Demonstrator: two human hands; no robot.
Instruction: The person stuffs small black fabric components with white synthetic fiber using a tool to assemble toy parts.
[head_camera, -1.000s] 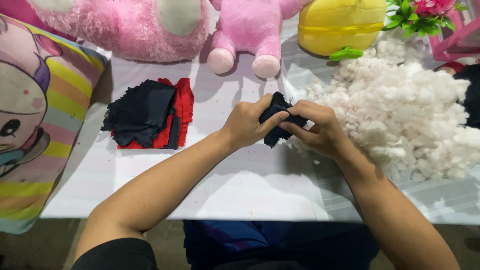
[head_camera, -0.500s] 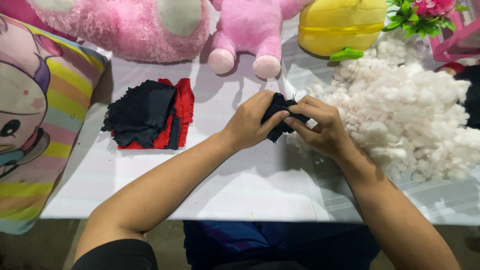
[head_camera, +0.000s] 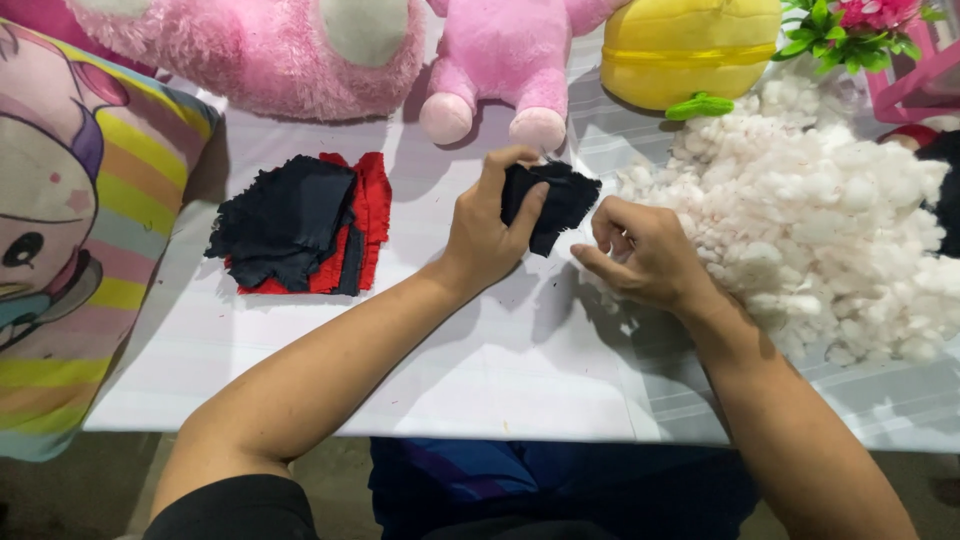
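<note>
My left hand (head_camera: 487, 232) grips the black cloth (head_camera: 553, 201), long axis pointing upper right; my right hand (head_camera: 640, 255) is curled, apparently empty.

A tabletop (head_camera: 420, 400) fills the middle of the frame. A stack of fabric pieces (head_camera: 300, 225) lies on it, left of centre. At centre the left hand (head_camera: 490, 235) holds a fabric piece (head_camera: 550, 200) just above the tabletop; the right hand (head_camera: 645, 255) sits just to its right, at the edge of a heap of stuffing (head_camera: 830, 230) covering the right side. Along the top edge stand two plush toys (head_camera: 500, 50), with a rounded plush (head_camera: 690, 45) to their right and a plant (head_camera: 850, 25) in the upper right corner. A cushion (head_camera: 70, 220) overlaps the tabletop's left edge.
</note>
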